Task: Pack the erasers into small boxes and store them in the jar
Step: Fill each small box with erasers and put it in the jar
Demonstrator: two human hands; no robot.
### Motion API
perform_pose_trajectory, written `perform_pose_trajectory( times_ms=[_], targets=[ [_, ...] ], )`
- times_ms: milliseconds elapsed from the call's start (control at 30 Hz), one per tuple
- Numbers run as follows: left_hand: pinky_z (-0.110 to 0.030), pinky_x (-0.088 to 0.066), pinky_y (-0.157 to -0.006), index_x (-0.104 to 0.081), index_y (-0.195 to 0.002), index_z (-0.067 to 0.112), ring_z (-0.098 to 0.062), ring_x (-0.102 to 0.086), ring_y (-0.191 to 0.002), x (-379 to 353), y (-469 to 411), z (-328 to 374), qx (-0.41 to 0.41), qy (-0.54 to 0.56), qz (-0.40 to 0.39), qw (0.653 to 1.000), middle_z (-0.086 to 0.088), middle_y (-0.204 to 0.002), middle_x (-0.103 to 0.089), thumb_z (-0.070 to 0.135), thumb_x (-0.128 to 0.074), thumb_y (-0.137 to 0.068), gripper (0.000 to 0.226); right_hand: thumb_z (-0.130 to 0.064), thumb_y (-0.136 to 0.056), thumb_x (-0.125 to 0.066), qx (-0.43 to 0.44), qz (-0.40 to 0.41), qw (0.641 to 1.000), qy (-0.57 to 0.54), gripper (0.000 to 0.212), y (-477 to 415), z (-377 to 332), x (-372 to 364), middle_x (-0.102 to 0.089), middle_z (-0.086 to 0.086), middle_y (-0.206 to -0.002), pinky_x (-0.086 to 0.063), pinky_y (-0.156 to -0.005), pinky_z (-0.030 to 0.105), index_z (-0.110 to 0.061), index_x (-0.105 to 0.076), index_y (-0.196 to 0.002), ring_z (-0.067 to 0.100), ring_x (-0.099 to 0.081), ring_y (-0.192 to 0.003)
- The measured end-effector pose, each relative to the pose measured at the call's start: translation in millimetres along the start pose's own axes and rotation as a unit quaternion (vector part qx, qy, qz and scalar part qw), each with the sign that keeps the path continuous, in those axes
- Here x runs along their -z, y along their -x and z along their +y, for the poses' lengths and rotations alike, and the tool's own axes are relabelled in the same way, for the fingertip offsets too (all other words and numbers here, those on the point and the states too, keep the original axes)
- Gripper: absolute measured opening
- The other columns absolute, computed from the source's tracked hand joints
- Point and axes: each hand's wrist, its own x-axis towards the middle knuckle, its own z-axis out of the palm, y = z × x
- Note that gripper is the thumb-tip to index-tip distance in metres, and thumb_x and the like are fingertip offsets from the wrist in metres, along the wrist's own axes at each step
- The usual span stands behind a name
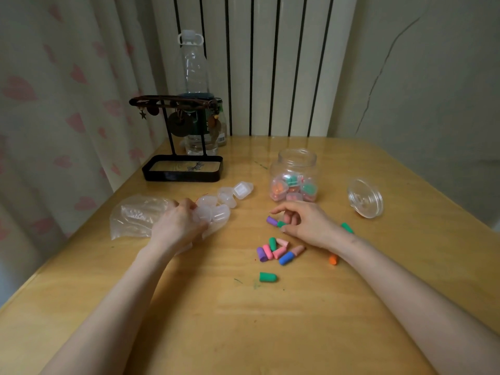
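Several coloured cap erasers (276, 250) lie in a loose pile at the table's middle; a green eraser (267, 277) lies apart, nearer me. My right hand (308, 226) hovers over a purple eraser (271, 220) and pinches a green eraser (281, 224) with thumb and fingers. My left hand (180, 226) rests on a clear small box (213, 213) at the mouth of a plastic bag (135, 215). More empty small boxes (235, 194) lie behind it. The open clear jar (295, 174) stands behind the erasers and holds several filled boxes.
The jar's clear lid (365, 197) lies to the right. A black stand with a tray (182, 169) and a water bottle (194, 85) stand at the back left. An orange eraser (333, 259) and a green eraser (347, 228) lie by my right forearm.
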Motion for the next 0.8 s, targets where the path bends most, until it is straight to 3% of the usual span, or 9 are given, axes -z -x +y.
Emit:
perform_pose_trajectory(
  times_ms=[100, 233, 367, 467, 600, 733, 800],
  targets=[
    [-0.035, -0.044, -0.080, -0.050, -0.117, 0.019, -0.027, -0.052, -0.102, -5, 2, 1, -0.004, -0.012, 0.021, 1.000, -0.008, -0.119, -0.046, 0.052, -0.063, -0.077, 0.053, -0.004, -0.079, -0.065, 0.002, 0.042, 0.999, -0.006, 0.029, -7, -3, -2, -0.056, 0.000, -0.087, -0.036, -0.065, 0.013, -0.020, -0.070, -0.104, 0.003, -0.044, -0.066],
    [-0.040, -0.031, -0.096, -0.057, -0.111, 0.013, -0.029, -0.036, -0.117, -7, 2, 3, -0.077, -0.016, 0.123, 0.989, -0.009, -0.127, -0.043, 0.043, -0.068, -0.076, 0.047, -0.005, -0.078, -0.069, -0.020, 0.075, 0.997, 0.000, 0.018, -17, -11, -8, -0.057, 0.003, -0.087, -0.035, -0.058, 0.008, -0.017, -0.073, -0.091, 0.005, -0.044, -0.065],
    [-0.031, -0.031, -0.093, -0.060, -0.107, 0.012, -0.023, -0.039, -0.116, 2, 8, 14, -0.158, 0.145, 0.205, 0.955, -0.003, -0.124, -0.047, 0.041, -0.071, -0.076, 0.044, -0.008, -0.077, -0.073, -0.024, 0.052, 0.998, 0.011, 0.017, -18, -14, -11, -0.057, 0.003, -0.082, -0.034, -0.059, 0.006, -0.014, -0.072, -0.093, 0.010, -0.047, -0.072],
    [-0.025, -0.046, -0.086, -0.054, -0.113, 0.019, -0.013, -0.054, -0.103, 14, 21, 28, -0.126, 0.336, 0.149, 0.921, 0.004, -0.111, -0.056, 0.032, -0.069, -0.080, 0.039, -0.004, -0.074, -0.075, -0.036, 0.080, 0.995, -0.048, 0.022, -12, -16, -4, -0.052, -0.004, -0.071, -0.039, -0.063, 0.014, -0.017, -0.070, -0.091, 0.006, -0.046, -0.064],
    [-0.026, -0.054, -0.076, -0.049, -0.126, 0.021, -0.018, -0.067, -0.090, 25, 36, 41, -0.104, 0.503, -0.009, 0.858, -0.004, -0.109, -0.062, 0.020, -0.065, -0.084, 0.044, -0.001, -0.077, -0.071, -0.014, 0.061, 0.997, -0.053, 0.017, 10, -29, 12, -0.055, -0.008, -0.072, -0.033, -0.056, 0.007, -0.014, -0.072, -0.089, -0.002, -0.045, -0.054],
    [-0.026, -0.056, -0.077, -0.055, -0.121, 0.020, -0.022, -0.069, -0.087, 22, 47, 50, -0.112, 0.551, -0.155, 0.812, -0.012, -0.116, -0.062, 0.002, -0.056, -0.087, 0.039, 0.004, -0.085, -0.059, 0.007, -0.013, 0.997, -0.079, 0.025, 35, -43, 15, -0.054, -0.007, -0.074, -0.044, -0.053, 0.013, -0.018, -0.070, -0.088, -0.005, -0.054, -0.055],
    [-0.026, -0.054, -0.076, -0.060, -0.113, 0.018, -0.020, -0.068, -0.083, 16, 50, 52, -0.112, 0.546, -0.169, 0.813, -0.016, -0.117, -0.061, 0.001, -0.058, -0.086, 0.032, -0.003, -0.084, -0.062, 0.038, -0.035, 0.999, -0.001, 0.022, 37, -42, 8, -0.052, -0.013, -0.082, -0.044, -0.066, 0.018, -0.022, -0.071, -0.093, 0.001, -0.054, -0.069]
  ],
)
